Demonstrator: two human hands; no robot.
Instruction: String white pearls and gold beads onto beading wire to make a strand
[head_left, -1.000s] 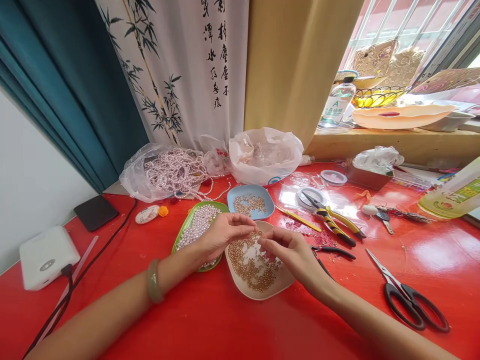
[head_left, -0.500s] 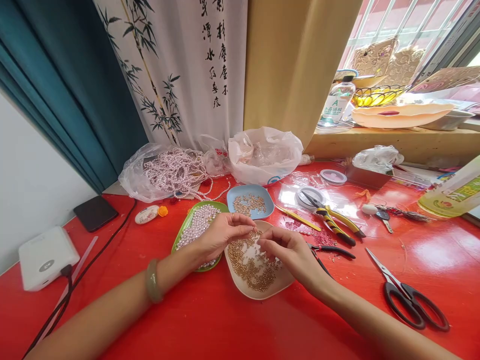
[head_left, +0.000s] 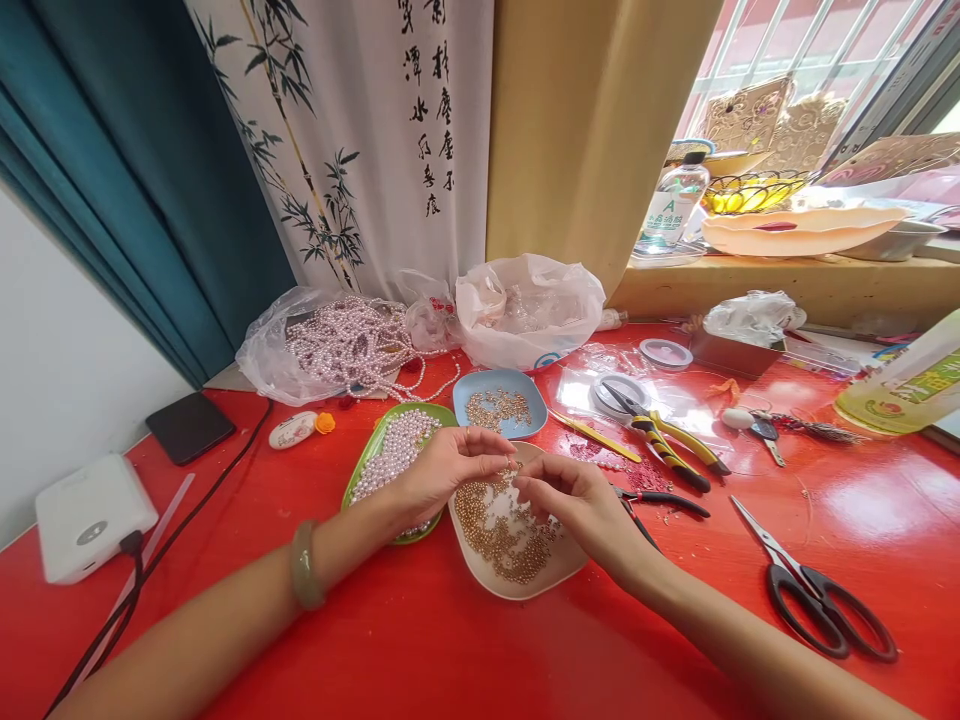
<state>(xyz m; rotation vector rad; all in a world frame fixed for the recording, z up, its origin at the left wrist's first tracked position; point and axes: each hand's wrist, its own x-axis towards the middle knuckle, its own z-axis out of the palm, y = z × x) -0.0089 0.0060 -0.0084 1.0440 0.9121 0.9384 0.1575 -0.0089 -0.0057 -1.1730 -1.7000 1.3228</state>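
Observation:
My left hand [head_left: 454, 465], with a bangle [head_left: 306, 566] on its wrist, is closed in a pinch over the far part of a white dish [head_left: 487, 578]. Small gold beads [head_left: 517, 555] are spread in that dish. Facing it from the right, my right hand [head_left: 574, 505] also pinches with thumb and forefinger. A tiny pinkish bit shows near the left fingertips, but what either hand holds is too small to name. Partly behind my left wrist lies a green dish [head_left: 352, 478] of pearly pink beads [head_left: 396, 455]. A blue dish [head_left: 501, 378] with gold beads [head_left: 499, 408] stands just beyond.
Right of the dishes lie yellow-black pliers [head_left: 660, 435], black-handled pliers [head_left: 664, 497], yellow tweezers [head_left: 600, 437] and scissors [head_left: 814, 590]. Behind stand a bag of bead strands [head_left: 345, 340] and a white plastic bag [head_left: 529, 315]. A white box [head_left: 97, 515] with a cable sits left.
Both hands stay almost in place over the white dish, still pinching. The fingertips shift only very slightly; the dishes and tools have not moved.

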